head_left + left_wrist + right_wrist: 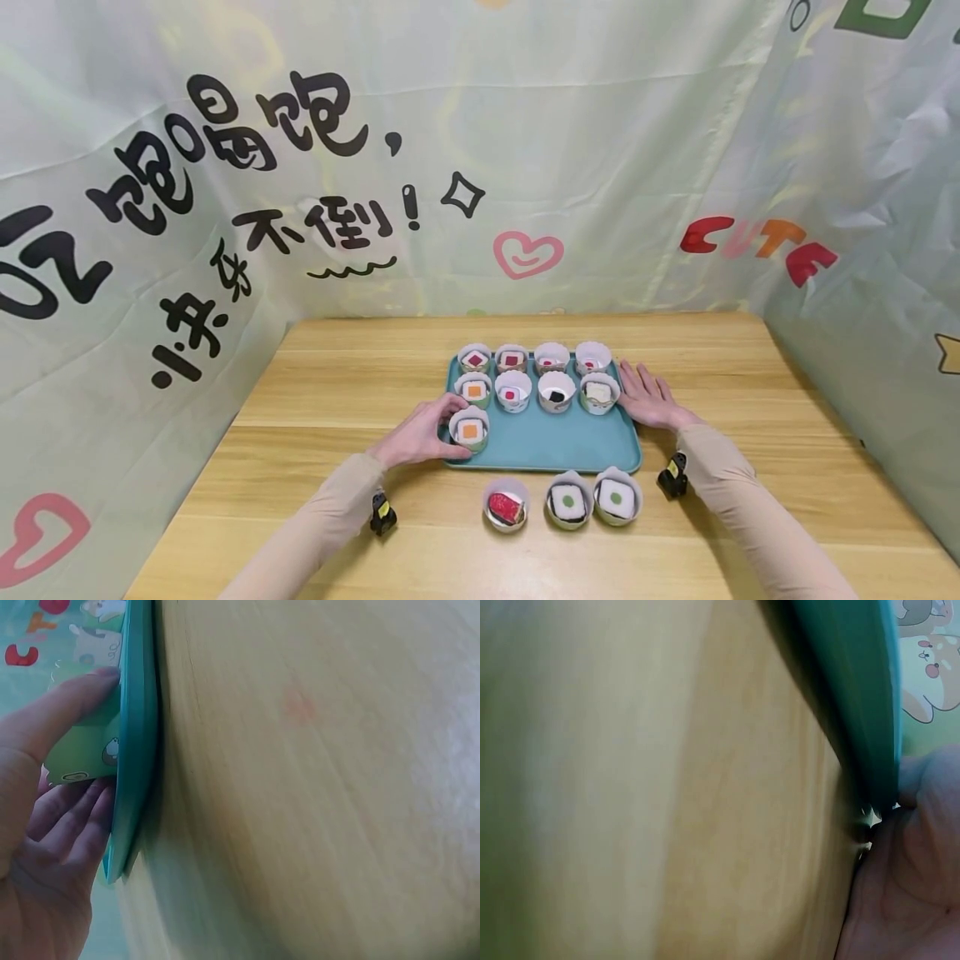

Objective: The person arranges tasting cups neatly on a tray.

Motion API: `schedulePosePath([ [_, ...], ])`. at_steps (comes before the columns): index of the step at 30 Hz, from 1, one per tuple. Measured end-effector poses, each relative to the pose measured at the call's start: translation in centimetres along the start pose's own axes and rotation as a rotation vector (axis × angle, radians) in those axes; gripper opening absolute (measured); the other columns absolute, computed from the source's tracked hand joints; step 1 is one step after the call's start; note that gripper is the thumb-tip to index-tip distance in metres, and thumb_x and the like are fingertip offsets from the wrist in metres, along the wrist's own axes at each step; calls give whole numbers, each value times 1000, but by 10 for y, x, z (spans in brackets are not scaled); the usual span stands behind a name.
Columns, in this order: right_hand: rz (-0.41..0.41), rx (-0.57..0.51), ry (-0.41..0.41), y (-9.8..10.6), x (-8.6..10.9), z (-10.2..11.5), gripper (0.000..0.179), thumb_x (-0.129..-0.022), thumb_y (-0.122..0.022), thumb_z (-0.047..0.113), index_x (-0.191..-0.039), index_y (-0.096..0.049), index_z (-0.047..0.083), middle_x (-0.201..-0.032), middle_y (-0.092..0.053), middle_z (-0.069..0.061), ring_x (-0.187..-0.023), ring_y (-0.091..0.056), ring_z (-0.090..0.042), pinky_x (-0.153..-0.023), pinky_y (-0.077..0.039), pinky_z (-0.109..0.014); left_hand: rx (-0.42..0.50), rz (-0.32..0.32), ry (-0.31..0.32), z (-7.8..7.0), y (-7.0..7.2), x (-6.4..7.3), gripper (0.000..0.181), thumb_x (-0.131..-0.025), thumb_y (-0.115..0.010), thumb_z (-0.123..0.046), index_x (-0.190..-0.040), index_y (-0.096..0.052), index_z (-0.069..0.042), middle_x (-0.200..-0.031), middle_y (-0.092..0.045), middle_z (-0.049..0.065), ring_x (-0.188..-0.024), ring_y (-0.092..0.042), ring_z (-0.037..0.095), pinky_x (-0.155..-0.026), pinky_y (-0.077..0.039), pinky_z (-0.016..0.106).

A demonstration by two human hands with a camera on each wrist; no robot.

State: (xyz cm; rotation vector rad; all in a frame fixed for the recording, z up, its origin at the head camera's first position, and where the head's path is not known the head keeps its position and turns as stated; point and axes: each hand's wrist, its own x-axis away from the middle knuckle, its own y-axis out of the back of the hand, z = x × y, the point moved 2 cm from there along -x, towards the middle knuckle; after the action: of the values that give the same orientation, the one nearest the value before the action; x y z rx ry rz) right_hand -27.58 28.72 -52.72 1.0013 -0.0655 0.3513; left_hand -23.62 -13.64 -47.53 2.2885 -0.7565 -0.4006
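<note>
My left hand [422, 429] curls round a green paper cup [79, 754] at the front left corner of a blue-green tray [555, 442]. The thumb is on its near side and the fingers are round the far side. Inside the cup is a white sushi-like piece [470, 431] with an orange square on top. At the tray's right edge my right hand [649, 400] lies with its fingers straight and spread, the thumb side against the rim. It is beside a cup [598, 404] with a pale piece in it.
Several more paper cups stand in two rows on the tray's back half. In front of the tray, on the wooden table [330, 375], are a cup with a red-topped piece [506, 508] and two cups with green-dotted white pieces [568, 502]. A printed cloth [600, 167] encloses the table.
</note>
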Motion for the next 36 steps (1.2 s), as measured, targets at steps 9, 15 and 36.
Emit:
schedulePosePath([
  [9, -5, 0, 1, 0, 0, 0, 116, -87, -11, 88, -160, -5, -2, -168, 3, -24, -154, 12, -48, -118, 11, -67, 28, -12, -13, 2, -1, -2, 66, -78, -87, -23, -131, -52, -5, -127, -69, 12, -119, -66, 27, -108, -50, 47],
  [15, -5, 2, 4, -1, 0, -1, 117, -87, -9, 89, -160, -5, -3, -168, 2, -25, -154, 11, -48, -118, 11, -67, 27, -19, -20, 3, -2, -2, 66, -78, -87, -22, -131, -51, -5, -128, -68, 14, -120, -66, 29, -108, -49, 47],
  [36, -12, 20, -3, 2, 6, 7, 105, -95, -11, 80, -160, -7, -3, -168, 0, -25, -154, 9, -49, -119, 9, -67, 23, -17, -16, 2, -1, -2, 68, -80, -86, -22, -134, -50, -4, -129, -67, 15, -120, -65, 30, -107, -50, 47],
])
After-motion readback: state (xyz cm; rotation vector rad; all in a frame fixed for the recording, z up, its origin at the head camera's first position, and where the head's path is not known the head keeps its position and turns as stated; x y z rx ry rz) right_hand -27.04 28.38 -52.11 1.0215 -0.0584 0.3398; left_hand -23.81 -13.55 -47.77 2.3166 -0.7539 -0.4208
